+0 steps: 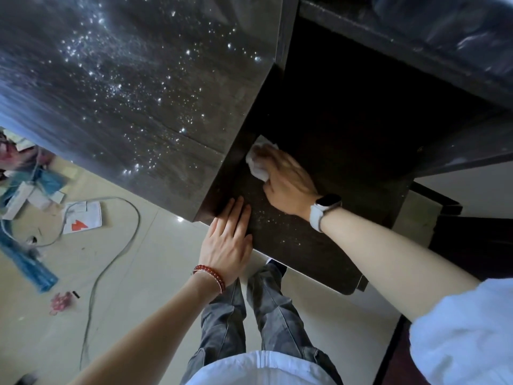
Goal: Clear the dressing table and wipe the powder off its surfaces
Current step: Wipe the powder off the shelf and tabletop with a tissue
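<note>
The dark dressing table has a raised top on the left, speckled with white powder, and a lower dark shelf in the middle with scattered powder specks. My right hand, with a white watch on the wrist, grips a crumpled white tissue and presses it on the lower shelf beside the raised block's side wall. My left hand, with a red bead bracelet, lies flat with straight fingers on the shelf's front left corner.
On the beige floor at the left lie a grey cable, a white paper with a red mark, boxes and blue packaging, and a small pink item. A second raised dark block stands at the right.
</note>
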Demonstrator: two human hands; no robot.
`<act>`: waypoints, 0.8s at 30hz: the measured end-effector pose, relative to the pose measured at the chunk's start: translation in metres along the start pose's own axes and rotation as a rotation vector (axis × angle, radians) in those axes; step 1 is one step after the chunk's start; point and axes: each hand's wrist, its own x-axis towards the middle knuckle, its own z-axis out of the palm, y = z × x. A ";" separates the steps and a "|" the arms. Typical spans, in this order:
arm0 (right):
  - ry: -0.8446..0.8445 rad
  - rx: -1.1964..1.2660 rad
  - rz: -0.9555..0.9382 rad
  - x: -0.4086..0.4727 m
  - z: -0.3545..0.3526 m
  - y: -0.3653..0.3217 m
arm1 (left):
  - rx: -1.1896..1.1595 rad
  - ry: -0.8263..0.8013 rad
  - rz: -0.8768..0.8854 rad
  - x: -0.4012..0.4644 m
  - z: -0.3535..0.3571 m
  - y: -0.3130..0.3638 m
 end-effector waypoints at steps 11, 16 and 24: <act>-0.009 -0.026 0.015 -0.014 0.033 -0.023 | -0.023 -0.024 -0.002 -0.028 0.003 -0.012; -0.209 -0.123 -0.257 -0.081 0.060 -0.061 | -0.075 -0.065 -0.007 -0.059 0.002 -0.039; 0.112 -0.118 0.351 -0.055 0.063 -0.063 | -0.100 -0.033 -0.001 -0.056 -0.004 -0.063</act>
